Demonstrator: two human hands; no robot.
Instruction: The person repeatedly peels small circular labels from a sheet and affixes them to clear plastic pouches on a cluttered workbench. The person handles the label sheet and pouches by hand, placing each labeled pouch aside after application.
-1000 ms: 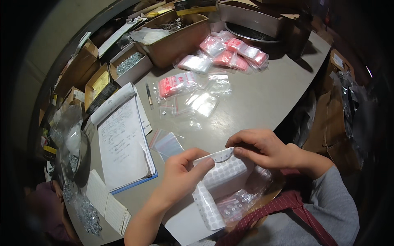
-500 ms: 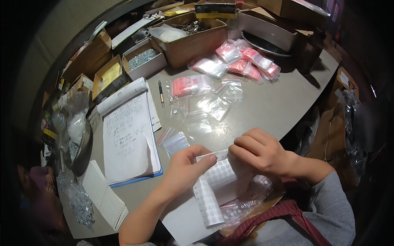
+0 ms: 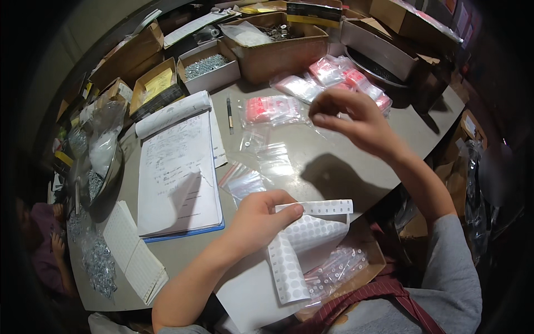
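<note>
A white sheet of round stickers (image 3: 286, 270) is folded over near the table's front edge. My left hand (image 3: 266, 220) pinches its upper part, thumb on top. Up over the table, away from the sheet, is my right hand (image 3: 356, 119). Its fingers are curled toward the thumb; anything between the fingertips is too small to make out. Beneath that hand lie clear zip bags, among them a small bag (image 3: 256, 140) with a washer-like piece in it. Below the sheet, bags of small round pieces (image 3: 342, 267) fill an open cardboard box (image 3: 379, 257).
A clipboard with written pages (image 3: 172, 172), a pen (image 3: 230, 114) and a paper pad (image 3: 133, 250) lie left. Red-marked bag packs (image 3: 272, 108) are farther back. Boxes of metal parts (image 3: 272, 58) line the far edge. Another person's sleeve (image 3: 44, 228) shows far left.
My right hand has left the sticker sheet and risen forward over the table toward the bags. My left hand still holds the sheet, whose right edge now shows. The view has shifted slightly.
</note>
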